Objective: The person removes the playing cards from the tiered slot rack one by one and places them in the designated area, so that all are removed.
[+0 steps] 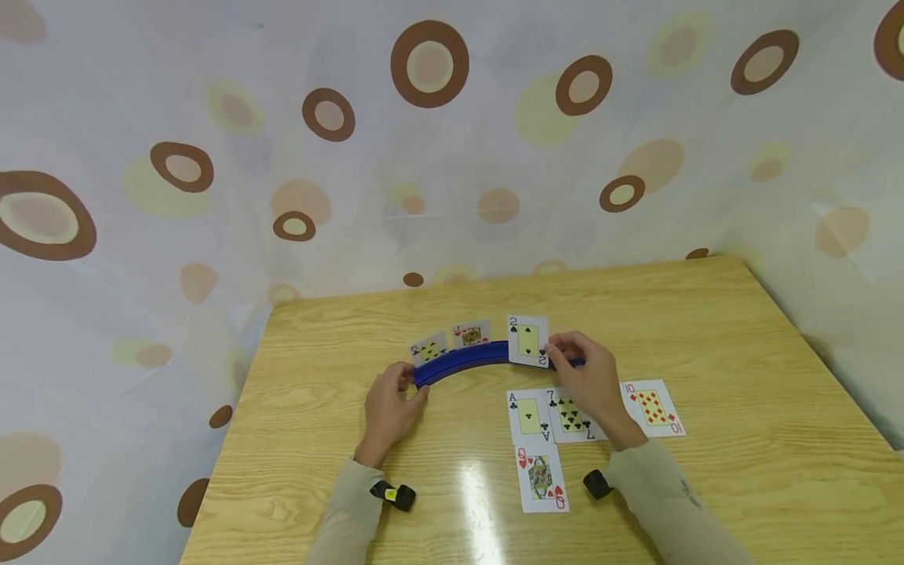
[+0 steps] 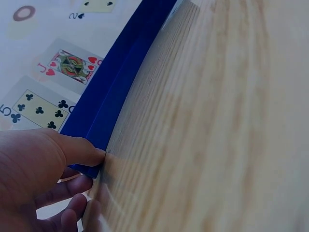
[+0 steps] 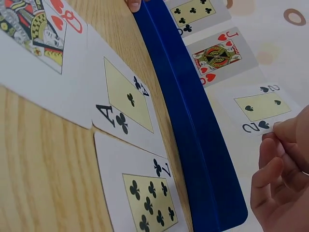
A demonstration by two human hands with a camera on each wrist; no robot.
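A curved blue card holder (image 1: 459, 361) stands on the table. My left hand (image 1: 391, 406) grips its left end, the thumb along the front side and the other fingers partly hidden behind it in the left wrist view. Upright in the holder's left part are a five of clubs (image 2: 39, 110) and a jack of hearts (image 2: 72, 66). Between thumb and fingertips my right hand (image 1: 589, 378) pinches a two of spades (image 1: 528, 340) by its right edge. That card is upright and overlaps the holder's right part in the head view.
Face up in front of the holder lie an ace of clubs (image 1: 523, 424), a seven of clubs (image 1: 565, 428), a ten of diamonds (image 1: 657, 404) and a queen of hearts (image 1: 542, 502). My right forearm passes over this row. A patterned wall covering (image 1: 459, 157) borders the table (image 1: 318, 486).
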